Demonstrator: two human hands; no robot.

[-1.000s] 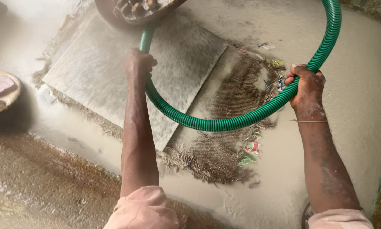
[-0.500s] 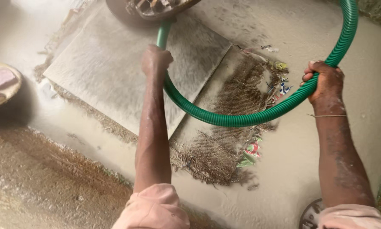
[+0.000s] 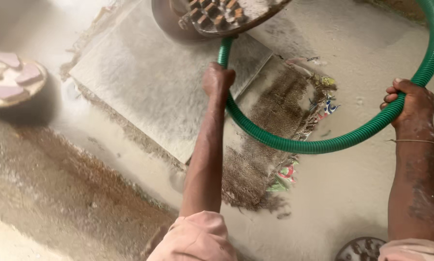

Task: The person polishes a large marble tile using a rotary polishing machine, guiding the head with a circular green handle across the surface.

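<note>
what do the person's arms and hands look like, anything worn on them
Both arms are bare from the hands up to pale pink sleeves pushed up high. The left hand wears nothing. The right hand has a thin thread around its wrist. Both forearms carry patches of pale, dried dust or slurry, heaviest on the right forearm. No gloves, rings or watch show.

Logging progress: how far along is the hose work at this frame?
Done: both hands grip the green hose, left hand near the end by the round disc, right hand further along the loop. In hand: the hose curves between them above the wet floor, sacking and slab. Left: whether the hose end is joined to the disc cannot be told.
</note>
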